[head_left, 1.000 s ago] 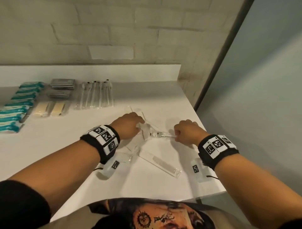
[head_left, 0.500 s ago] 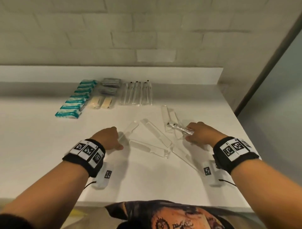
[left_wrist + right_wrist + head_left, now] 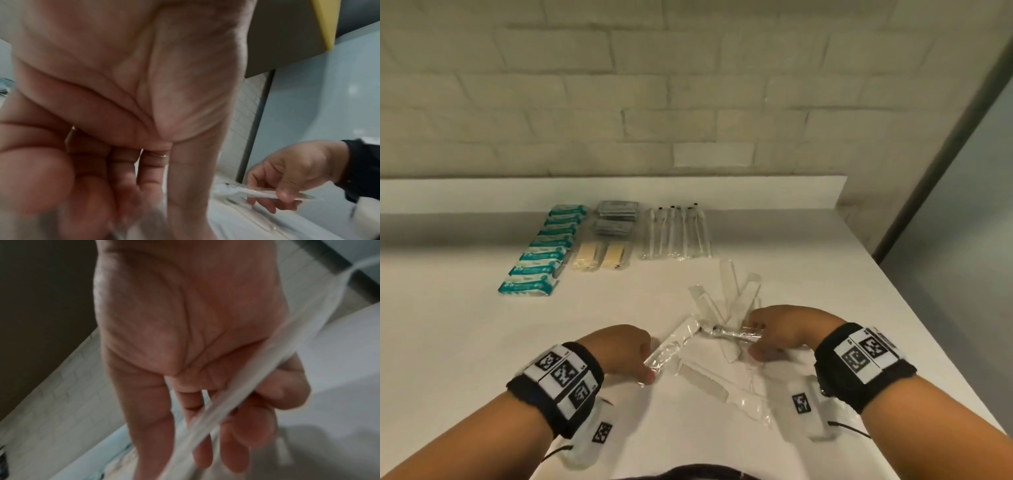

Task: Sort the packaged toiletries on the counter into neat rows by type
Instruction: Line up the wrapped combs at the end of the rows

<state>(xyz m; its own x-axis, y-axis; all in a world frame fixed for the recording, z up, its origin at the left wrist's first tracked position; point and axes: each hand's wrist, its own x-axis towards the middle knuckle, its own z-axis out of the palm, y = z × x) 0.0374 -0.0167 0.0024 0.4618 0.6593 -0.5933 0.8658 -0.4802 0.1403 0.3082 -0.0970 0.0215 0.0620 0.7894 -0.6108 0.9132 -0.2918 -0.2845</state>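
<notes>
My left hand (image 3: 648, 366) pinches the near end of a clear comb packet (image 3: 675, 342), which angles up toward the pile. My right hand (image 3: 755, 339) holds a clear-wrapped toothbrush packet (image 3: 734, 334) (image 3: 257, 193) between thumb and fingers, just above a loose pile of clear comb packets (image 3: 736, 294). That packet crosses the palm as a blurred strip (image 3: 246, 386) in the right wrist view. Another packed comb (image 3: 709, 381) lies flat on the white counter (image 3: 465, 342) between my hands. In the left wrist view the packet under the left fingers is only a blur.
At the back stand sorted rows: teal packets (image 3: 541, 255), grey sachets (image 3: 616, 219), yellow soaps (image 3: 599, 257) and wrapped toothbrushes (image 3: 675, 234). The counter's right edge (image 3: 914, 342) runs close beside my right wrist. A brick wall stands behind the counter.
The right hand has drawn the toothbrush packet nearer and off the pile. The left hand now has the comb packet's end pinched and raised. The comb packets lie closer together.
</notes>
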